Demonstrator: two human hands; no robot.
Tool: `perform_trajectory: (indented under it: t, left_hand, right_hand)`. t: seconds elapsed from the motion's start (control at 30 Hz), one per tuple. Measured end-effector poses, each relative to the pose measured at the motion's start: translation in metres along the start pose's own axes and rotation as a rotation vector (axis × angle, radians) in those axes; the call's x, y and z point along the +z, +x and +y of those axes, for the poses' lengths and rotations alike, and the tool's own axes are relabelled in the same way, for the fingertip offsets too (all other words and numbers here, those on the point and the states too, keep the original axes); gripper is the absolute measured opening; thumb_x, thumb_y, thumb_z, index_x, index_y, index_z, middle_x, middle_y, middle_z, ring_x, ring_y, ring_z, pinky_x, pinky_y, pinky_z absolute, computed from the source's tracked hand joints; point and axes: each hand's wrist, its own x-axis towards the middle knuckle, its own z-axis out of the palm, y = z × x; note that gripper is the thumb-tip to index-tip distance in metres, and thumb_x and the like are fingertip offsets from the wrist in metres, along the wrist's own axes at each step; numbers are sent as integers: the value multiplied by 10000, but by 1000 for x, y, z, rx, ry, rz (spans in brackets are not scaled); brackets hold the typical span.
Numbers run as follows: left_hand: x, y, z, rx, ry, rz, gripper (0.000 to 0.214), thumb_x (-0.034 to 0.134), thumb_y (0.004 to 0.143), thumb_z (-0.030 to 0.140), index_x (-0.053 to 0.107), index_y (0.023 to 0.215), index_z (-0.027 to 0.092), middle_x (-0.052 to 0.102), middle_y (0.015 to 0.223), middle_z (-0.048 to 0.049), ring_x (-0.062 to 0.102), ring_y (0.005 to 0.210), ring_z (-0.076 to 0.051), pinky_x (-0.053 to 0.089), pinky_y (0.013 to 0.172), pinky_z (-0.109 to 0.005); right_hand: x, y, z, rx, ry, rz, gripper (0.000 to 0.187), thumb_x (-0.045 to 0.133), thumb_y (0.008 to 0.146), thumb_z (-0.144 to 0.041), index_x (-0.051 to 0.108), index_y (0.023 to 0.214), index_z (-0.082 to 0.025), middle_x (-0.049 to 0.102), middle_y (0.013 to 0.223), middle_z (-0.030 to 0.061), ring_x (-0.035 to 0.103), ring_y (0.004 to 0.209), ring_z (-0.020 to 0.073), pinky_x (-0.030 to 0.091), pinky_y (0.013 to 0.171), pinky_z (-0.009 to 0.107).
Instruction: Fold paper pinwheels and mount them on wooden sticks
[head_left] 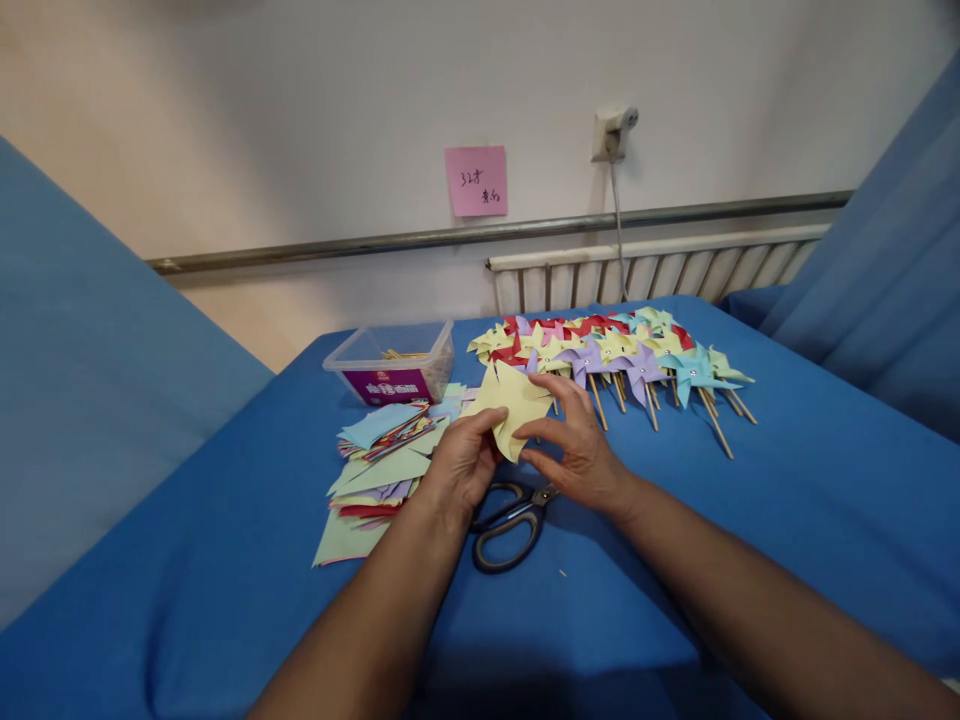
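Observation:
Both my hands hold a pale yellow paper piece [511,402] just above the blue table [787,480]. My left hand [459,462] pinches its lower left edge with thumb and fingers. My right hand [576,445] grips its right side, fingers curled over the folded flaps. Black-handled scissors [510,518] lie on the cloth directly under my hands. A loose stack of coloured paper squares [375,465] lies just left of my left hand.
A row of finished paper pinwheels on wooden sticks [622,360] lies behind my hands. A clear plastic box [391,362] stands at the back left. Behind the table are a radiator [660,270], a wall rail and a pink note [476,181]. Blue fabric rises on both sides.

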Motion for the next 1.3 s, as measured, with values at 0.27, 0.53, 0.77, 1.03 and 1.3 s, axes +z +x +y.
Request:
perform_trajectory:
  t: [0.27, 0.53, 0.77, 1.03, 1.3]
  left_hand:
    - [4, -5, -8, 37, 106, 4, 207, 770, 615, 186, 718, 782, 75, 723, 746, -80, 630, 631, -152, 497, 661, -266]
    - [9, -6, -13, 68, 149, 40, 357, 778, 550, 163, 732, 897, 90, 739, 828, -91, 651, 678, -180, 492, 654, -279]
    - [9, -5, -13, 66, 138, 60, 423, 806, 541, 168, 727, 950, 94, 740, 879, -105, 654, 689, -189, 509, 684, -304]
    - [4, 0, -17, 85, 167, 45, 333, 816, 535, 173, 724, 845, 93, 718, 757, -68, 620, 618, -157, 500, 681, -303]
    - [3, 1, -17, 61, 176, 34, 399, 826, 525, 179, 726, 902, 93, 728, 831, -90, 635, 668, -177, 499, 676, -306]
  right_hand:
    - [1, 2, -2, 147, 98, 112, 72, 645, 830, -318, 700, 818, -273, 478, 1374, 22, 413, 1285, 279, 335, 1055, 498]
    - [2, 2, 4, 267, 192, 176, 101, 640, 799, -253, 635, 700, -234, 586, 1189, 60, 524, 1149, 251, 395, 993, 434]
    - [4, 2, 13, 309, 128, 158, 99, 649, 764, -237, 622, 669, -229, 599, 1130, 73, 541, 1104, 255, 413, 957, 424]
    - [4, 2, 15, 294, 91, 99, 94, 653, 767, -250, 634, 678, -224, 589, 1117, 78, 530, 1115, 253, 405, 969, 437]
    - [2, 2, 21, 307, 94, 13, 104, 650, 779, -255, 635, 684, -216, 585, 1122, 80, 508, 1151, 250, 393, 980, 434]
